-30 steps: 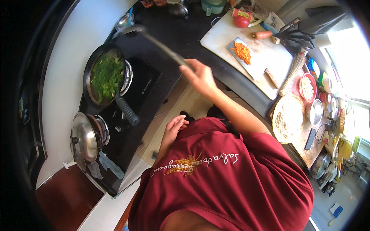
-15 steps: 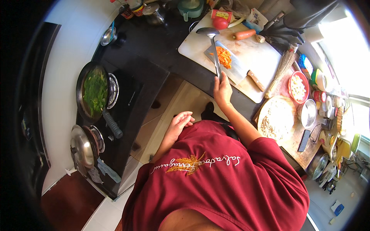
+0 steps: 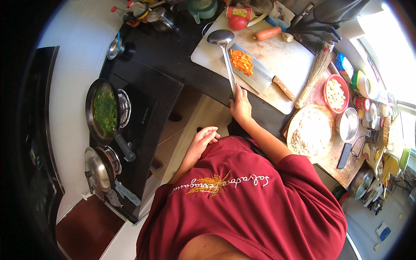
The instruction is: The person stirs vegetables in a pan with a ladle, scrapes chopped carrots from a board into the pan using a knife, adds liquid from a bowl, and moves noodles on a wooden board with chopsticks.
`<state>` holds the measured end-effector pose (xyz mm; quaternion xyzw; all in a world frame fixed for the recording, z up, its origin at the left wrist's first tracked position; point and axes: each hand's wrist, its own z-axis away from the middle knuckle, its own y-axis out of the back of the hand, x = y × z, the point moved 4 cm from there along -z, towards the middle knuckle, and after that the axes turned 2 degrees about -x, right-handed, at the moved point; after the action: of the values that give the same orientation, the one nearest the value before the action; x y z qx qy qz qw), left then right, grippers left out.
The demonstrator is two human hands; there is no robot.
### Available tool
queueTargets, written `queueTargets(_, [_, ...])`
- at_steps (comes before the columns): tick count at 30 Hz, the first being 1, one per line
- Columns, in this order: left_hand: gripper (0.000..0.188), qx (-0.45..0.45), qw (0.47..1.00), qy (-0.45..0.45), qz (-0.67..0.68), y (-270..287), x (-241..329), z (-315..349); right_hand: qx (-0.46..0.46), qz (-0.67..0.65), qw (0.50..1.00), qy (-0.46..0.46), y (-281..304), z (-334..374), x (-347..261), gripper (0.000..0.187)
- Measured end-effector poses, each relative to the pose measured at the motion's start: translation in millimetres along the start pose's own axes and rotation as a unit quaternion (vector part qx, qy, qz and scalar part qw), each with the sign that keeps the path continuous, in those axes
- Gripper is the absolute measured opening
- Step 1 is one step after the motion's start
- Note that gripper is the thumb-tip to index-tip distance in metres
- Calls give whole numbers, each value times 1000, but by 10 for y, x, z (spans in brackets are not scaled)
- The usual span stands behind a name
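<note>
The right hand (image 3: 241,106) was closed around the handle of a metal ladle (image 3: 226,57), which pointed up and away from the person, a little to the left. The ladle's bowl was over the near left part of a white cutting board (image 3: 288,56); whether it touched the board could not be told. The left hand (image 3: 202,142) was partly open with its fingers loosely bent, just in front of the dark red shirt (image 3: 251,208), and nothing could be seen in its grasp.

On the board, just right of the ladle, lay a broad knife (image 3: 260,78) with a wooden handle, its blade carrying a heap of cut orange pieces (image 3: 242,62). Farther back on the board were a carrot (image 3: 267,33) and a red tomato (image 3: 237,22). The board lay on a black tabletop (image 3: 169,56).

To the left, a dark wok (image 3: 89,110) containing chopped greens (image 3: 105,112) stood at the stove, its handle pointing toward the person. Nearer, a shiny lid (image 3: 97,169) covered a second pan, with a pale blue cloth (image 3: 127,193) beside it.

To the right of the person, a round woven tray (image 3: 328,116) held a pale, spread-out food. Beyond it were a red bowl (image 3: 325,91) of pale chunks and, beside that, a metal bowl (image 3: 347,125). A long black object (image 3: 344,156) lay near them.
</note>
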<state>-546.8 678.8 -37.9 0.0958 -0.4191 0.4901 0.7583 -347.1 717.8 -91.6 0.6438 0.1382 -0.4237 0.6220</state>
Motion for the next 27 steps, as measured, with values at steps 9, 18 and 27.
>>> queueTargets(9, [29,-15,1000,-5,-11,-111,5,-153,-14,37,999,-2,84,-38,83,62])
queueTargets(18, [29,-21,1000,0,-16,-200,42,-248,-19,99,993,53,93,-57,110,62])
queueTargets(27, [29,-30,999,8,-27,-299,105,-354,-12,66,996,57,325,123,327,20])
